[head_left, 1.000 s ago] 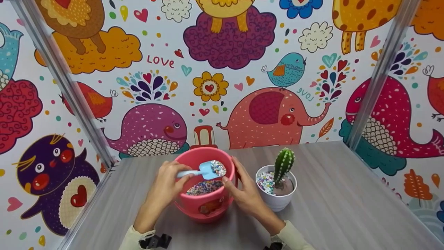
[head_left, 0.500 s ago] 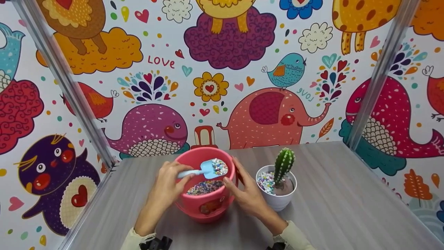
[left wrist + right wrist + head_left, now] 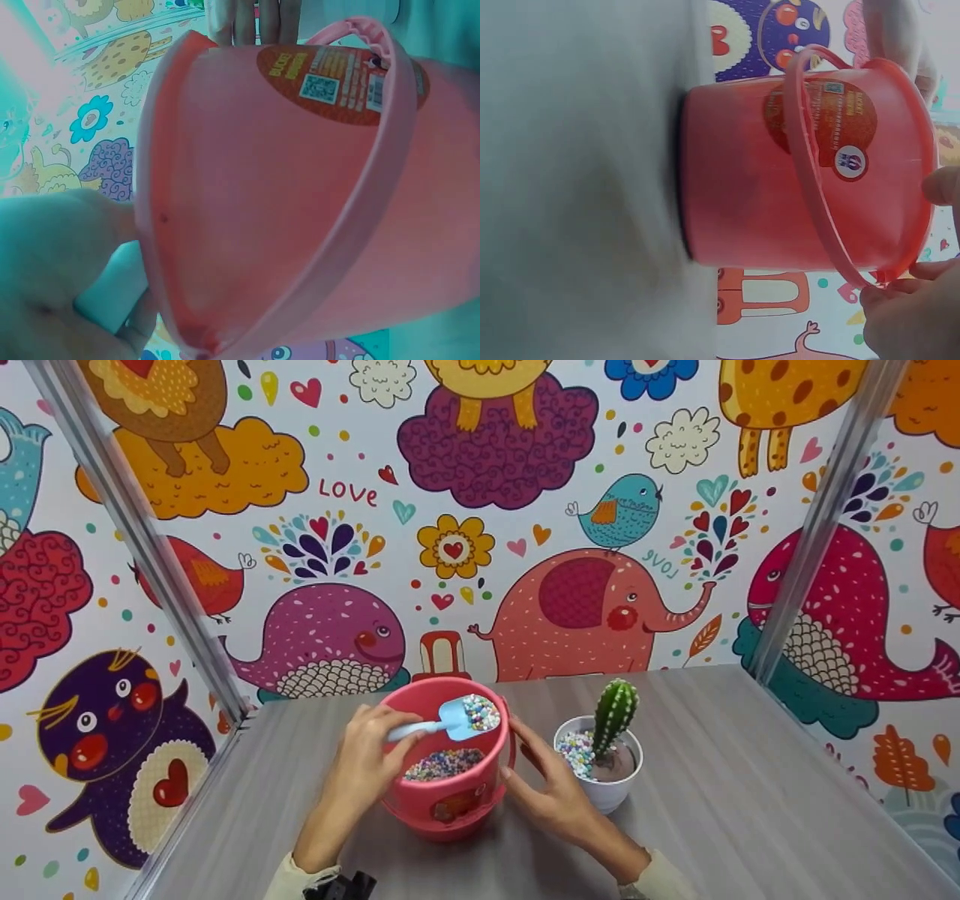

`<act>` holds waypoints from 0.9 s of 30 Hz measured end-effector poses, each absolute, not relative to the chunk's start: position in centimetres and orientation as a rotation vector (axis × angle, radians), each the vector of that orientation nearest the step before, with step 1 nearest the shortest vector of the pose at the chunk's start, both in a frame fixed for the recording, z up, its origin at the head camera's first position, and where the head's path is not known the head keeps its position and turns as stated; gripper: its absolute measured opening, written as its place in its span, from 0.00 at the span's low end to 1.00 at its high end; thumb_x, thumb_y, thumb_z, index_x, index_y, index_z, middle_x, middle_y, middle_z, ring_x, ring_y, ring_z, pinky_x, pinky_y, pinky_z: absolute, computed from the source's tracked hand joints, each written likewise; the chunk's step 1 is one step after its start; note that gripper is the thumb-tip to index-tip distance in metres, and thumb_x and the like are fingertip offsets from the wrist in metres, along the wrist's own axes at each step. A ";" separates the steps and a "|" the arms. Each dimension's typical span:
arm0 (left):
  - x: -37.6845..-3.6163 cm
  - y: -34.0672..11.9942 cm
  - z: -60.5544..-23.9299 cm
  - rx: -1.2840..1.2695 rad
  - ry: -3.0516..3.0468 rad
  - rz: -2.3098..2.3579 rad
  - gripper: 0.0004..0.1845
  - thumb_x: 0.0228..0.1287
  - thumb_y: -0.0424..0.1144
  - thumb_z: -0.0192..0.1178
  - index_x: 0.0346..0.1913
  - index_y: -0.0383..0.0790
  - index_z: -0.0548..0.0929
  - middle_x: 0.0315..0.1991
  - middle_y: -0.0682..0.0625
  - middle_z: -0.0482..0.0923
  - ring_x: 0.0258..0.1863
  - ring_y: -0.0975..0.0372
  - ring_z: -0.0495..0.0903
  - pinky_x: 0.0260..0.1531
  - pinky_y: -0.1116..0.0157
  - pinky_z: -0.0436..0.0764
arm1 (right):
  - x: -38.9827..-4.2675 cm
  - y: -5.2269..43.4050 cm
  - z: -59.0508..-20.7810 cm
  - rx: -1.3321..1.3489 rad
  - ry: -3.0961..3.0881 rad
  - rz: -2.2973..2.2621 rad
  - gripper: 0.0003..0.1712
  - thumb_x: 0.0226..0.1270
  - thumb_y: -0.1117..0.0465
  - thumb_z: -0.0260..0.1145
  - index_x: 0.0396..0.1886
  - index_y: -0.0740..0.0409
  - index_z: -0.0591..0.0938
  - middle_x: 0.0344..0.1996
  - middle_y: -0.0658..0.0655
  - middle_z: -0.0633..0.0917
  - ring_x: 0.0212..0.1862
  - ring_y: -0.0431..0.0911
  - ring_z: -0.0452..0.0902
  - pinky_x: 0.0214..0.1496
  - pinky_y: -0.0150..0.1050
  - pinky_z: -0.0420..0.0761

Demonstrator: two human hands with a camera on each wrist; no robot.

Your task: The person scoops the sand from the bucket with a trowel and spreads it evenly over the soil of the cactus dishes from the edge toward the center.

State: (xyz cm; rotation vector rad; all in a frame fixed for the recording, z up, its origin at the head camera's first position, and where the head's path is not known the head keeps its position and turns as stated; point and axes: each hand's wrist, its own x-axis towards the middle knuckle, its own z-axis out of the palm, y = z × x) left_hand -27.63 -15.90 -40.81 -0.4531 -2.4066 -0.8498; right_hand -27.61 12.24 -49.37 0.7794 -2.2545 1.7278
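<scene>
A pink bucket point(image 3: 420, 701) stands on the table with multicoloured beads point(image 3: 444, 765) inside. My left hand point(image 3: 358, 769) grips the white handle of a small light-blue scoop point(image 3: 452, 721), held over the bucket's mouth. Small beads point(image 3: 481, 712) fill the scoop's blade. At the bucket's right side is my right hand point(image 3: 551, 791), its fingers fairly straight; in the right wrist view its fingertips point(image 3: 900, 289) lie against the rim by the bucket's handle point(image 3: 810, 165). Just right of that hand, a white pot point(image 3: 604, 796) holds a cactus point(image 3: 616, 716) and pale beads.
The grey wood-grain table point(image 3: 750, 780) extends to both sides of the bucket. Behind it rises a wall point(image 3: 450, 472) printed with cartoon animals. Metal posts point(image 3: 795, 577) mark the corners at left and right.
The scoop with its beads has moved slightly right and up. My right hand has shifted right, its thumb drawing back from the bucket's rim. The bucket and cactus pot have stayed in place.
</scene>
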 end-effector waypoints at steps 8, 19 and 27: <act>-27.2 -15.7 -40.6 -0.443 -2.406 -0.856 0.10 0.62 0.37 0.80 0.46 0.42 0.95 0.40 0.51 0.90 0.44 0.61 0.77 0.45 0.60 0.83 | -25.6 14.4 -50.3 0.890 -2.321 1.560 0.40 0.79 0.57 0.71 0.85 0.46 0.67 0.85 0.53 0.66 0.86 0.53 0.60 0.82 0.40 0.67; -26.9 -14.7 -40.3 -0.487 -2.407 -0.906 0.11 0.62 0.38 0.80 0.46 0.42 0.95 0.43 0.50 0.92 0.51 0.55 0.84 0.57 0.49 0.85 | -24.3 18.6 -49.5 0.878 -2.180 1.353 0.29 0.76 0.66 0.71 0.72 0.41 0.81 0.71 0.49 0.83 0.73 0.46 0.80 0.73 0.29 0.76; -26.8 -13.6 -40.3 -0.525 -2.420 -0.903 0.10 0.62 0.39 0.80 0.45 0.44 0.95 0.42 0.53 0.93 0.47 0.60 0.82 0.54 0.54 0.85 | -25.0 22.1 -49.5 0.805 -1.931 1.402 0.16 0.72 0.79 0.66 0.51 0.60 0.89 0.48 0.62 0.91 0.51 0.46 0.88 0.54 0.28 0.84</act>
